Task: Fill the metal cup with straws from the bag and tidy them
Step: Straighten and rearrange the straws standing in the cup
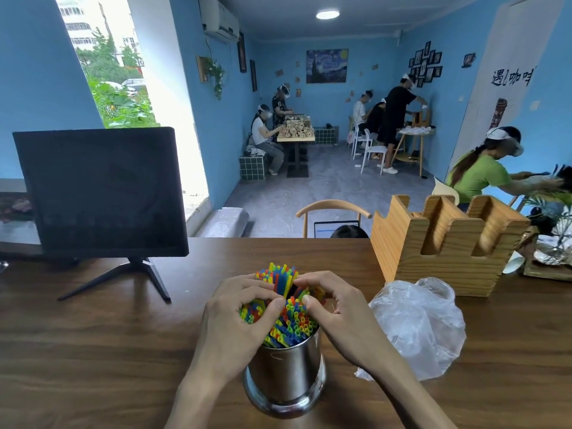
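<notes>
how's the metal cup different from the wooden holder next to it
The metal cup is round, shiny steel; the wooden holder is a boxy block of pale wood with slotted walls. The cup is packed with colourful straws, while nothing shows in the holder's slots. Both hands, left hand and right hand, work at the cup; the holder is untouched. Both stand upright on the wooden table.

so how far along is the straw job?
Done: the cup is packed with straws, and the bag lies crumpled to its right, looking empty. In hand: both hands, left hand and right hand, grip the bundle, gathering it. Left: the tops are uneven, a clump at the back stands higher, so levelling remains.
</notes>
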A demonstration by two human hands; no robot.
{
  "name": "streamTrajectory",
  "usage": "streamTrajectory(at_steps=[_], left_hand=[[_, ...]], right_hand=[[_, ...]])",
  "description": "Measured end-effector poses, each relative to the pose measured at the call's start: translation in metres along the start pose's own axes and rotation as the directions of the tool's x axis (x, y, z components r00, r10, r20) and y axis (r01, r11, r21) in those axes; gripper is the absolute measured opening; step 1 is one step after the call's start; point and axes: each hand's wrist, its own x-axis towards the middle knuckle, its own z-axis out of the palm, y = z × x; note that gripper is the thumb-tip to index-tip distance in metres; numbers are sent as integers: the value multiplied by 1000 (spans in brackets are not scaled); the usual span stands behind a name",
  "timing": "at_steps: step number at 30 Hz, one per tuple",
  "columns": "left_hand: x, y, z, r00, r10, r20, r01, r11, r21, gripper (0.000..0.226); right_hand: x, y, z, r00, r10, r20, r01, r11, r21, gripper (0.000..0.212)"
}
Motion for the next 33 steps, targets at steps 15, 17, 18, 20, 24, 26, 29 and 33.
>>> streamTrajectory(at_steps=[15,17,18,20,24,26,29,33], left_hand=[[6,-4,3,995,-102,2,102,995,15,18],[6,-3,3,995,-104,-2,104,994,-25,17],[6,-3,2,994,-112,-9,111,992,-61,15],[6,-3,1,993,-118,-25,113,984,-137,9],[6,-11,-4,995,-95,-8,87,941,-327,9],[7,-15,-5,991,-131,-24,110,911,-397,17],[11,-20,-3,969,-244,31,227,837,-497,22],[23,-22,8,919,-329,216,393,799,-456,31]], right_hand=[[5,1,-4,993,49,-111,-34,991,131,29],[6,1,-4,989,59,-137,-38,987,154,28],[6,1,-3,987,67,-144,-42,985,170,27],[7,3,-2,986,75,-148,-44,978,205,25],[6,9,-3,986,67,-154,-12,944,329,19],[5,13,-3,983,93,-161,-23,919,394,21],[8,19,2,973,163,-165,-79,901,427,20],[22,20,12,948,285,-142,-172,833,527,15]])
